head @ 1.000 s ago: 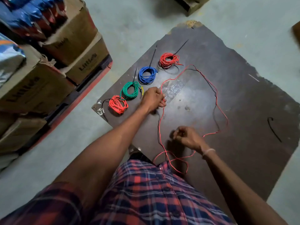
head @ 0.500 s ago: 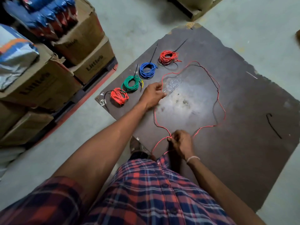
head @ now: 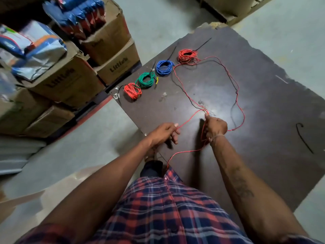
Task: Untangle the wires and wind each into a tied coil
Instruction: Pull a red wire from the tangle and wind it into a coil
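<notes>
The left hand (head: pixel 164 133) is pinching the loose red wire (head: pixel 235 88) between thumb and curled fingers, just inside the near left edge of the dark board (head: pixel 263 173). The right hand (head: pixel 215 127) is gripping the same wire a little further in, fingertips pinching it where it bends, with several strands gathering under the wrist. From the hands the wire is running out in a wide loop across the middle of the board, a thin black wire (head: pixel 182 90) trailing alongside it. Along the far left edge four tied coils are lying in a row: a red coil (head: pixel 132 90), a green coil (head: pixel 146 80), a blue coil (head: pixel 165 67) and another red coil (head: pixel 187 55). Cardboard boxes (head: pixel 70 80) are standing beyond that edge.
</notes>
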A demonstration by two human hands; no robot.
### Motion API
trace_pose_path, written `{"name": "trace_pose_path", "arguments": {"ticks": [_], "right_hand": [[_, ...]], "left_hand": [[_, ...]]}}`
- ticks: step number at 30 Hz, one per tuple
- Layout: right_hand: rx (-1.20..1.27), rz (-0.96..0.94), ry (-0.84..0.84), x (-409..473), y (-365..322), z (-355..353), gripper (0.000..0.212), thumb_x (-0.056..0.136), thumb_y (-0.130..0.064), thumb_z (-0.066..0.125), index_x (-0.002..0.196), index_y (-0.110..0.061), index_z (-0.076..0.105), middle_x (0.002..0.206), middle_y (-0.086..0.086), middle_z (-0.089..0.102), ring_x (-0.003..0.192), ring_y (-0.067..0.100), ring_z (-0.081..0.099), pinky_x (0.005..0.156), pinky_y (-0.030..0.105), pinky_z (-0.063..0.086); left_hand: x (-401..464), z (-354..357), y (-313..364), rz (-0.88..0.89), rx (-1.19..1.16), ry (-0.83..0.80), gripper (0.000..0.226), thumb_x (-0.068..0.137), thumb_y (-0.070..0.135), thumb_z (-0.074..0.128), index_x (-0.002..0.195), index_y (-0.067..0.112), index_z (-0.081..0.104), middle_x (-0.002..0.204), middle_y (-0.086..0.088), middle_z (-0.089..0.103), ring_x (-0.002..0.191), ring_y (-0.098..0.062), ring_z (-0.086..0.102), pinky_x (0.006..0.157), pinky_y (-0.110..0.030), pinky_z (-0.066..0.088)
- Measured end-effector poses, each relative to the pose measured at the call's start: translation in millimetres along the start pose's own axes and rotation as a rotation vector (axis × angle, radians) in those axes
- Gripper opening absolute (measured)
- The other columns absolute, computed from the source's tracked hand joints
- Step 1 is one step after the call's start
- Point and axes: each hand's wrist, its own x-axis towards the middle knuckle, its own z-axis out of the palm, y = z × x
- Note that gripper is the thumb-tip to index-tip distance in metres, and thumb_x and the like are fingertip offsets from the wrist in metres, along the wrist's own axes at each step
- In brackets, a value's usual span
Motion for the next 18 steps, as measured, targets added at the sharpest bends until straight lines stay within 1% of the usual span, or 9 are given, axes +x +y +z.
{"name": "trace_pose_path", "arguments": {"ticks": [1,3,5,6,8,11,14,16,18], "right_hand": [[0.020,0.031,0.003,-7,-13,-8,0.043,0.069,-0.056,0.077,0.055,-0.017,0.062,0.056,-0.001,0.059,0.057,0.021,0.059,0.057,0.035,0.049],[0.052,0.091,0.013,-12,-28,-26,0.027,0.094,-0.037,0.067,0.074,-0.021,0.057,0.053,-0.007,0.060,0.042,0.007,0.059,0.050,0.023,0.050],[0.070,0.115,0.048,-3,-33,-39,0.024,0.100,-0.029,0.061,0.079,-0.020,0.055,0.053,-0.007,0.063,0.038,0.001,0.057,0.048,0.019,0.049],[0.016,0.117,0.045,-3,-36,-43,0.025,0.100,-0.033,0.061,0.081,-0.018,0.059,0.064,-0.002,0.068,0.048,0.005,0.064,0.051,0.020,0.051],[-0.309,0.015,0.084,-9,-41,-44,0.039,0.096,-0.042,0.065,0.093,-0.004,0.072,0.095,0.016,0.074,0.088,0.026,0.073,0.072,0.030,0.054],[-0.509,-0.278,0.174,-26,-37,-39,0.055,0.080,-0.035,0.081,0.118,0.002,0.066,0.125,0.026,0.062,0.118,0.043,0.057,0.100,0.040,0.042],[-0.641,-0.811,0.104,-46,-36,-31,0.066,0.073,-0.015,0.071,0.136,-0.003,0.055,0.141,0.021,0.048,0.131,0.040,0.042,0.112,0.040,0.029],[-0.698,-1.063,-0.083,-58,-43,-23,0.061,0.076,-0.013,0.067,0.136,-0.009,0.058,0.140,0.016,0.053,0.130,0.034,0.044,0.114,0.043,0.032],[-0.719,-1.148,-0.225,-64,-48,-11,0.038,0.087,-0.022,0.064,0.124,-0.013,0.067,0.117,0.010,0.066,0.113,0.034,0.056,0.105,0.045,0.036]], "left_hand": [[-1,-1,2,0.006,0.010,0.007,0.027,0.110,0.023,0.042,0.095,0.007,0.058,0.069,-0.010,0.060,0.053,-0.014,0.065,0.046,-0.028,0.052],[-3,-7,7,0.019,0.072,0.024,0.019,0.108,0.016,0.047,0.099,0.005,0.058,0.069,-0.006,0.056,0.055,-0.012,0.061,0.055,-0.028,0.050],[-4,-16,13,0.006,0.090,0.057,0.019,0.109,0.014,0.045,0.103,0.002,0.058,0.069,-0.005,0.053,0.049,-0.006,0.056,0.056,-0.023,0.048],[-3,-20,16,0.007,0.087,0.080,0.021,0.109,0.015,0.043,0.103,0.002,0.059,0.069,-0.004,0.050,0.046,-0.003,0.052,0.055,-0.021,0.048],[-2,-25,29,0.019,0.079,0.126,0.024,0.110,0.016,0.043,0.104,0.002,0.061,0.067,-0.001,0.044,0.046,-0.003,0.044,0.052,-0.021,0.050],[1,-29,50,0.056,0.092,0.151,0.025,0.109,0.016,0.044,0.104,0.002,0.063,0.066,0.000,0.042,0.052,-0.006,0.039,0.047,-0.020,0.044],[4,-31,68,0.103,0.167,0.097,0.026,0.108,0.019,0.047,0.101,0.004,0.068,0.066,0.001,0.045,0.055,-0.010,0.039,0.050,-0.025,0.036],[5,-32,78,0.108,0.179,0.050,0.027,0.107,0.019,0.048,0.104,0.000,0.068,0.066,0.001,0.044,0.055,-0.010,0.038,0.050,-0.024,0.034],[6,-36,86,0.130,0.168,0.013,0.030,0.107,0.020,0.049,0.106,-0.004,0.067,0.066,0.002,0.044,0.056,-0.011,0.037,0.051,-0.024,0.034]]}}
